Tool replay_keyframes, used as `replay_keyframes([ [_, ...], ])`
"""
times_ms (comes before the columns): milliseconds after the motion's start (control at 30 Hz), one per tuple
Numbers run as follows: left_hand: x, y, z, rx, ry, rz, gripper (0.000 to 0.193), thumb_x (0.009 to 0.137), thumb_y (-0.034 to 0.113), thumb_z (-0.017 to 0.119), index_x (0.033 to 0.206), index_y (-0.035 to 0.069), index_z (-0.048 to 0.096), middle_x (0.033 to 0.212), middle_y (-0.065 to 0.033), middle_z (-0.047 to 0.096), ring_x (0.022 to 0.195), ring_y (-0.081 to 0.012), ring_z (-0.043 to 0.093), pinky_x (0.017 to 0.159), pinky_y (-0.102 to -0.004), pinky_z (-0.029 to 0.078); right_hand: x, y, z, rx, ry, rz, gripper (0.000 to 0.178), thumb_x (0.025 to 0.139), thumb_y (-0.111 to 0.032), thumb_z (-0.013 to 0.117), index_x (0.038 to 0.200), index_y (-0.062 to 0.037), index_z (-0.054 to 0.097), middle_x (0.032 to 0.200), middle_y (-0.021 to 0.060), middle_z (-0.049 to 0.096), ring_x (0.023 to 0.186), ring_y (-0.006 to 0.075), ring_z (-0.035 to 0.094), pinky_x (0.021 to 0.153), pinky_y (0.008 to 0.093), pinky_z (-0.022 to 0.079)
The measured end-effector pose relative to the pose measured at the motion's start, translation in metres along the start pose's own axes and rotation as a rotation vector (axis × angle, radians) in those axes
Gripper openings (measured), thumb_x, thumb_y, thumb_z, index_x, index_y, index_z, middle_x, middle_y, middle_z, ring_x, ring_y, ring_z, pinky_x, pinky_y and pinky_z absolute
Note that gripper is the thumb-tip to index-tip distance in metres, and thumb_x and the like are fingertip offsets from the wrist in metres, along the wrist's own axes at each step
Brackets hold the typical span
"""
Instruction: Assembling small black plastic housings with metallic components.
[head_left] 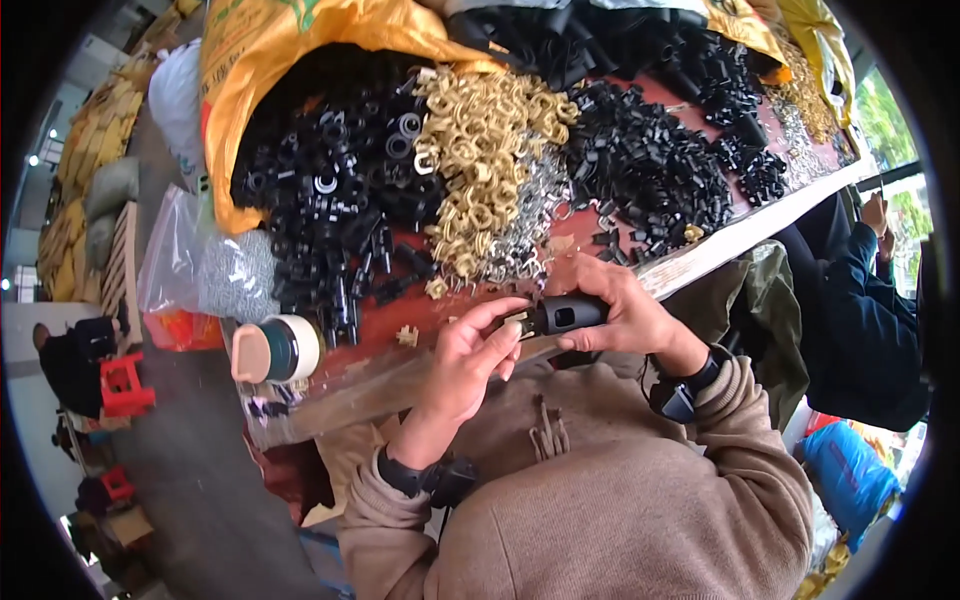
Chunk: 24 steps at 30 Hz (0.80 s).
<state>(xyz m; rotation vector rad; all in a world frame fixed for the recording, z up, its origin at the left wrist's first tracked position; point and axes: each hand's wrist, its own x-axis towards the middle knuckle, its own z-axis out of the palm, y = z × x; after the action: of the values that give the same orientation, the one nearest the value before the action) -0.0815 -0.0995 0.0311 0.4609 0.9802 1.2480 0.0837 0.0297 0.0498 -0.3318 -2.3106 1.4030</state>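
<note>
The right hand (640, 312) is closed around a matte black plastic cylinder with an oblong opening in its side (575, 316), which lies across between thumb and fingers, its right end toward the palm. This cylinder is held up near the front edge of the red-topped counter (375, 346), in front of the person's brown knit top (620, 480).

Just left of the cylinder, the left hand (465, 352) is narrowed to a pinch, thumb against fingers, on a small dark and brass-coloured piece (525, 319) at the cylinder's left end. Whether the piece is seated inside the cylinder or only touches it cannot be told, as the fingertips cover part of it.

Beyond the cylinder and a little left rises a heap of brass-coloured metal rings (480, 140), with scattered silver metal bits (540, 200) along its right side. Farther left of the cylinder spreads a pile of glossy black ring and tube parts (330, 200); beyond it to the right, a pile of small black plastic pieces (645, 160). Well left of the cylinder is a dark green and cream cup with a peach-coloured part (285, 348).
</note>
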Motion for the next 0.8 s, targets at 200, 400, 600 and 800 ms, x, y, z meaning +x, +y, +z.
replay_keyframes([
  [200, -0.003, -0.004, 0.003, 0.273, 0.034, 0.076, 0.032, 0.081, 0.013, 0.056, 0.108, -0.004, 0.049, 0.07, -0.0021, 0.054, 0.056, -0.005, 0.048, 0.049, -0.0179, 0.04, -0.003, -0.005, 0.004, -0.078, -0.097, 0.072, 0.038, 0.061, -0.014, 0.071, 0.092, -0.0019, 0.053, 0.087, 0.0106, 0.05, 0.081, 0.0271, 0.052, 0.07, 0.0331, 0.042],
  [400, -0.003, -0.009, 0.003, 0.414, 0.076, 0.08, 0.035, 0.08, 0.012, 0.058, 0.108, -0.006, 0.049, 0.076, -0.0045, 0.058, 0.064, -0.0067, 0.054, 0.058, -0.0195, 0.046, -0.013, -0.002, 0.017, -0.117, -0.057, 0.133, 0.04, 0.062, -0.017, 0.072, 0.093, -0.0007, 0.051, 0.089, 0.012, 0.05, 0.08, 0.0276, 0.05, 0.07, 0.0335, 0.042],
  [600, 0.002, -0.016, 0.002, 0.348, 0.06, -0.035, 0.037, 0.08, 0.012, 0.058, 0.111, -0.006, 0.047, 0.083, -0.0059, 0.058, 0.065, -0.0077, 0.054, 0.06, -0.0194, 0.046, -0.02, 0.003, 0.025, -0.027, -0.052, 0.185, 0.039, 0.064, -0.015, 0.07, 0.094, -0.0002, 0.05, 0.089, 0.0124, 0.049, 0.082, 0.0278, 0.051, 0.069, 0.0331, 0.043],
  [800, 0.007, -0.013, 0.001, 0.337, 0.032, -0.057, 0.042, 0.079, 0.009, 0.059, 0.115, -0.006, 0.043, 0.087, -0.0073, 0.058, 0.068, -0.0088, 0.056, 0.06, -0.0193, 0.047, -0.025, 0.013, 0.028, 0.03, -0.048, 0.195, 0.044, 0.067, -0.021, 0.069, 0.1, 0.0001, 0.049, 0.094, 0.0133, 0.048, 0.088, 0.0279, 0.049, 0.075, 0.035, 0.041],
])
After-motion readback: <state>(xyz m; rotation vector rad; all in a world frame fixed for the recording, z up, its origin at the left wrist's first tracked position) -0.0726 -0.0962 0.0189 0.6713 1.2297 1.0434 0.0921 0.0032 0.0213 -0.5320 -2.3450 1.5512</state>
